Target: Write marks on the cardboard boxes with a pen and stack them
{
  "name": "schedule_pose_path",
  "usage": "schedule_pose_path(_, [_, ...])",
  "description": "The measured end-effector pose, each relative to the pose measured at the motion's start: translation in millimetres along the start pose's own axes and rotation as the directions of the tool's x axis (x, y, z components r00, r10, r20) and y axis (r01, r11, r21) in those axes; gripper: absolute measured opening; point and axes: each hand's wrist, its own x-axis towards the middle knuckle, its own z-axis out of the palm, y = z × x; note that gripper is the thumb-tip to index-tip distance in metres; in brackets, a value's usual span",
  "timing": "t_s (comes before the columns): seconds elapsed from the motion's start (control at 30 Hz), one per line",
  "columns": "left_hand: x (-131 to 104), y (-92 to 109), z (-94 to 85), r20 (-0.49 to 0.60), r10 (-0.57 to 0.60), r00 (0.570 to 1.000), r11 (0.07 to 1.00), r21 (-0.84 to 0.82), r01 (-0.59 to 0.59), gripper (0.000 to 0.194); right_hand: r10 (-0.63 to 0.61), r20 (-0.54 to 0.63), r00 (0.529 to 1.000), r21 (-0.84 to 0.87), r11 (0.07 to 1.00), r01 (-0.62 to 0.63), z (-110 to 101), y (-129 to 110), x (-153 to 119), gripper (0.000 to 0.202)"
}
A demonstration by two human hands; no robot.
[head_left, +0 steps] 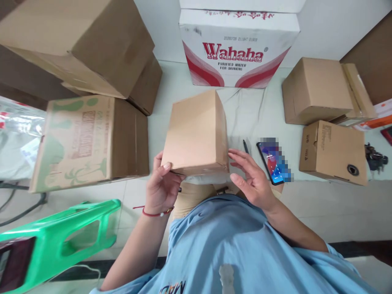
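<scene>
Brown cardboard box [191, 132] between two hands, left [162, 183] gripping its near corner, right [252, 179] open beside it.

- Cardboard box [191, 130]: plain light brown, with a smooth, flat large face turned up and a narrower side facing right.
- It is slightly askew at the table's [245, 106] near edge, its near left corner in the left hand [162, 185], its right side just beside the open right hand [252, 179].

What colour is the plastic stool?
Bright green stool, showing at the lower left of the head view.
</scene>
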Motion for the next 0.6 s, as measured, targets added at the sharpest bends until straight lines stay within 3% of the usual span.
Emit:
schedule_pose_path(0.2, [5.3, -2.2, -8.8, 0.065, -0.121, 0.991, 0.991, -0.050, 0.124, 0.026, -0.021, -0.027, 0.999, 0.082, 0.996, 0.024, -3.7, 2.2, -0.8, 0.051])
schedule_pose_path(0.47, [16.9, -24.6, -24.7, 0.090, -0.396, 0.914, 0.901, -0.151, 0.406, 0.047, -0.115, 0.032, 0.993, -0.075, 0.990, 0.117, -8.2, -12.6, -3.3, 0.050])
schedule_pose_path(0.6, [14.9, -39.5, -47.1, 0.120, -0.226, 0.967, 0.974, 0.009, 0.227, 0.044, 0.009, -0.150, 0.989, 0.121, 0.993, 0.009, -3.4, -6.6, -5.4, 0.041])
